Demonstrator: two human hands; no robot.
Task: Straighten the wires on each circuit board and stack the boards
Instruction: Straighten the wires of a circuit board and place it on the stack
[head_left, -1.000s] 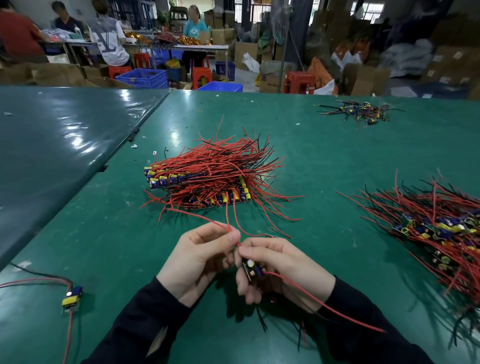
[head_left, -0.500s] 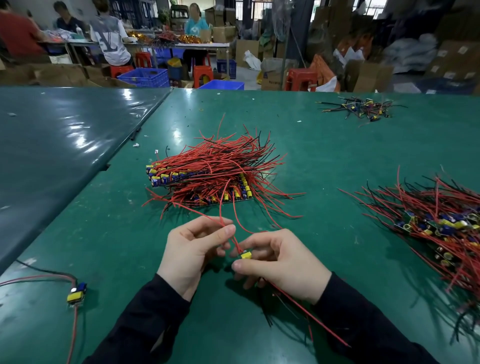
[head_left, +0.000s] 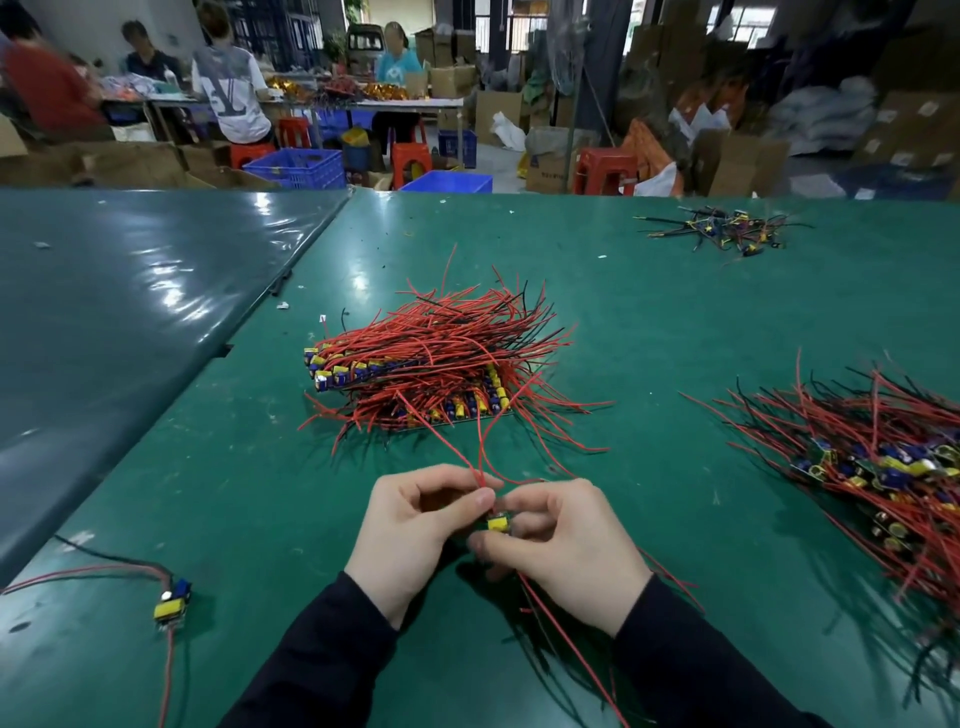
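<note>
A small circuit board (head_left: 497, 521) with a yellow part sits between my two hands, low in the middle of the view. My right hand (head_left: 566, 551) grips it with curled fingers. My left hand (head_left: 415, 530) pinches its red wires (head_left: 480, 457) just above the board; they rise toward the stack. More red wires trail down past my right wrist. The stack of boards (head_left: 431, 379) lies beyond my hands, its red wires fanned to the right.
An untidy heap of boards and wires (head_left: 872, 467) fills the right side. One lone board (head_left: 172, 603) with wires lies at the lower left. A small dark-wired pile (head_left: 727, 231) sits at the far right. People work at tables beyond the green table (head_left: 675, 322).
Both hands shifted slightly right and toward me with the board. The board has turned in my right hand, its yellow part now up. My left fingers closed onto the wires near the board.
</note>
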